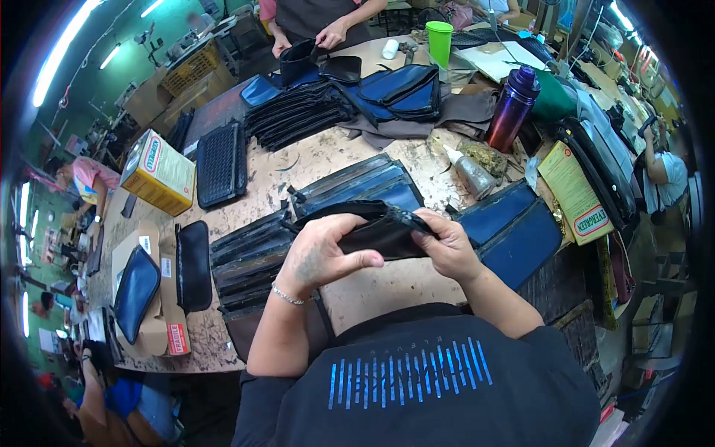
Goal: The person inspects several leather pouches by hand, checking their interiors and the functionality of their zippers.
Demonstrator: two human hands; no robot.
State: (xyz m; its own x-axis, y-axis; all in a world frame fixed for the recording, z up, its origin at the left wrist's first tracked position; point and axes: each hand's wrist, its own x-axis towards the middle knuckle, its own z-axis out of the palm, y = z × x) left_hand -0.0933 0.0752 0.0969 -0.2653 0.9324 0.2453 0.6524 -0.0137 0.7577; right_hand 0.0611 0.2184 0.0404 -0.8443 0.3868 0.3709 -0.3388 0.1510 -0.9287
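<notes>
Both of my hands hold one black leather-like pouch piece [391, 237] above the table. My left hand [316, 253] has its fingers behind the piece, with the thumb stretched along the front. At the other end, my right hand [450, 246] pinches the edge between thumb and fingers. Under and behind my hands lie overlapping rows of flat dark panels [253, 257] with blue and brown faces. More blue panels [514, 235] lie to the right of my right hand. What lies inside the held piece is hidden.
Left are a yellow tin [158, 173], a cardboard box [153, 298] and a dark woven panel [221, 164]. Right stand a glue bottle [473, 173], a purple-red flask [514, 108] and another yellow tin [577, 192]. Across the table, a person's hands [331, 35] hold a black piece near stacked pouches [294, 112].
</notes>
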